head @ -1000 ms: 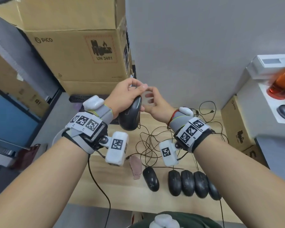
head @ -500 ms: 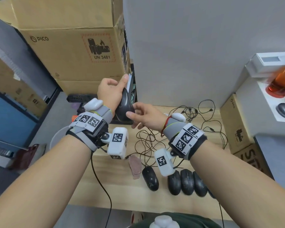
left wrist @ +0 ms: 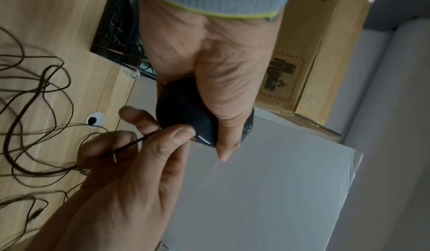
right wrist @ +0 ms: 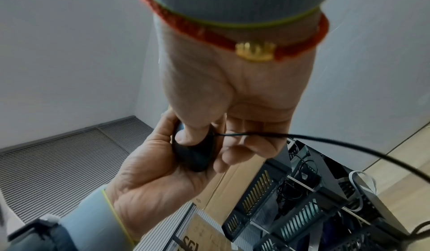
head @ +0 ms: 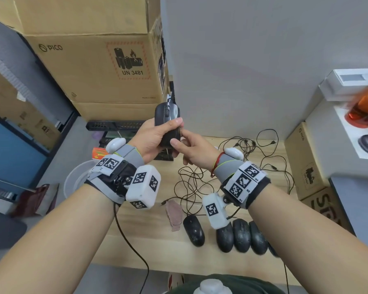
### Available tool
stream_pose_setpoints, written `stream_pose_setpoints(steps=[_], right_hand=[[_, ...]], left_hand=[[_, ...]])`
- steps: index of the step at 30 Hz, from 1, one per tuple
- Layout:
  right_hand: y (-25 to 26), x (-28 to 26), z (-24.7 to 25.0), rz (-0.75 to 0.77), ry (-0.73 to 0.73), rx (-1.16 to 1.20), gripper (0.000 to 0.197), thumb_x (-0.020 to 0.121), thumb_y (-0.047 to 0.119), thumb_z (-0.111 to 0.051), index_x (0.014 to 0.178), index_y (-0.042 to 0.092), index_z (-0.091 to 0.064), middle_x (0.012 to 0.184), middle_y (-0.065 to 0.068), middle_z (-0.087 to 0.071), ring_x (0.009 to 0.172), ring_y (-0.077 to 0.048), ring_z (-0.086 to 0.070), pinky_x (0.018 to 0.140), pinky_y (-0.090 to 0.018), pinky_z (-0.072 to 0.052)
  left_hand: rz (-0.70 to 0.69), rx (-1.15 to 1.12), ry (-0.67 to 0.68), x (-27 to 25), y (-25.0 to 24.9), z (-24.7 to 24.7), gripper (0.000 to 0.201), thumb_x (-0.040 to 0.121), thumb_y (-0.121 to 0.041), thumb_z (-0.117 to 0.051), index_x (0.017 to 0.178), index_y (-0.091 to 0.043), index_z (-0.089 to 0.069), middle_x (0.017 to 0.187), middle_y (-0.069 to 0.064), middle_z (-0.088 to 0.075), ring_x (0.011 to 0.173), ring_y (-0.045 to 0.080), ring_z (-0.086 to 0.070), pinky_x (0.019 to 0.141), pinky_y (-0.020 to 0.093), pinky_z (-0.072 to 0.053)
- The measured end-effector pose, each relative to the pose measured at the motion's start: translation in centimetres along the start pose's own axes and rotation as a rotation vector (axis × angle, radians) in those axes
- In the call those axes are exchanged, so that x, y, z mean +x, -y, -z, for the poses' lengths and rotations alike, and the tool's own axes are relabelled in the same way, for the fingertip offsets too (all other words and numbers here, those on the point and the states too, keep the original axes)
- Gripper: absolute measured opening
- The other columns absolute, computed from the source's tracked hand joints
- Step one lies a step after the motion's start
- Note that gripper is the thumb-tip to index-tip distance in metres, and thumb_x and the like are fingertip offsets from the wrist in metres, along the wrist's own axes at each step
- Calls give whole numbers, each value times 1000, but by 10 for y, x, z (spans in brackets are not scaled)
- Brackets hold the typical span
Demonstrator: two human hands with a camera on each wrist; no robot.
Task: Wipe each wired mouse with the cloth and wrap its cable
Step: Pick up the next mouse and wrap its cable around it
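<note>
A black wired mouse (head: 167, 122) is being held up above the bench (head: 149, 240), the left hand (head: 152, 141) gripping its body. The right hand (head: 192, 148) is pinching the mouse's cable (left wrist: 130, 143) beside it. Below, the cloth (head: 174, 215) is lying beside five more mice (head: 241, 235).

The left hand (left wrist: 218, 75) grips a black mouse (left wrist: 186, 119); beside it, the right hand (left wrist: 130, 181) pinches its cable (left wrist: 130, 143).
</note>
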State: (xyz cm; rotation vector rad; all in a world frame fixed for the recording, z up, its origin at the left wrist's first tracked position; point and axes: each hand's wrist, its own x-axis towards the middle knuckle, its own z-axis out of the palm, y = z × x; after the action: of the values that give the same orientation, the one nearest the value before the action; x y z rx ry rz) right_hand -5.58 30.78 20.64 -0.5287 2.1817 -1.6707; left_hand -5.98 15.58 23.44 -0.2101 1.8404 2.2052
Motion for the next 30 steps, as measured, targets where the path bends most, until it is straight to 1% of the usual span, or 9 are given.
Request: stream_pose_setpoints(steps=[3,5,9,14,17,20,25,28,30], right_hand=[[-6,4,4,-21,-28,-38,24,102,26,-51,109,3,-56,64,-3,-54,41,-3,-42,45,-14,-37],[-14,7,12,-38,-77,-105,18,98,29,-59,97,11,-63,56,7,-43,44,-2,-37,50,-16,-34],[-25,9,39,-111,-197,-256,26,91,33,-69,68,25,-58,51,16,-47,49,4,-44,59,-21,-35],[-21,12,67,-117,-365,-256,25,87,38,-73,73,19,-66,50,13,-46,47,-1,-41,57,-23,-36],[-7,13,76,-76,-410,-240,23,87,35,-73,72,20,-65,44,19,-48,45,4,-43,59,-18,-34],[11,10,79,-11,-350,-237,22,89,33,-72,71,23,-63,43,22,-48,45,2,-44,57,-14,-34],[37,4,73,100,-208,-241,18,87,31,-74,74,20,-67,52,8,-45,52,-6,-35,59,-18,-36],[47,2,69,125,-140,-262,19,87,31,-74,74,19,-68,50,4,-34,48,-9,-25,50,-16,-28],[50,2,69,142,-136,-295,20,86,34,-74,74,20,-69,52,-1,-34,52,-13,-26,53,-21,-29]], left_hand=[[-10,2,-49,1,-4,2,29,92,-26,-73,108,-4,-62,90,15,-68,85,28,-71,73,42,-61],[-15,-3,-86,2,-5,6,24,94,-26,-71,106,-7,-64,88,10,-70,85,22,-72,83,43,-61],[-10,63,-112,2,-8,15,16,96,-23,-69,104,-9,-66,88,9,-67,81,21,-65,81,43,-62],[-35,250,-178,5,-7,30,14,91,-18,-76,97,-9,-67,75,2,-65,70,20,-61,79,45,-60],[-84,423,-177,6,-2,34,15,85,-23,-83,91,-15,-73,68,-7,-67,62,14,-60,66,30,-54],[-64,548,-176,4,2,30,26,89,-37,-79,75,-18,-67,54,-14,-59,51,8,-54,53,21,-46],[18,530,-189,5,4,21,32,81,-37,-71,83,-6,-63,70,8,-63,58,26,-61,65,48,-59],[40,570,-171,5,4,19,49,74,-36,-77,98,5,-67,72,8,-67,59,22,-62,59,38,-57],[52,605,-133,5,6,20,41,80,-31,-84,98,2,-68,74,6,-69,60,18,-66,60,34,-58]])
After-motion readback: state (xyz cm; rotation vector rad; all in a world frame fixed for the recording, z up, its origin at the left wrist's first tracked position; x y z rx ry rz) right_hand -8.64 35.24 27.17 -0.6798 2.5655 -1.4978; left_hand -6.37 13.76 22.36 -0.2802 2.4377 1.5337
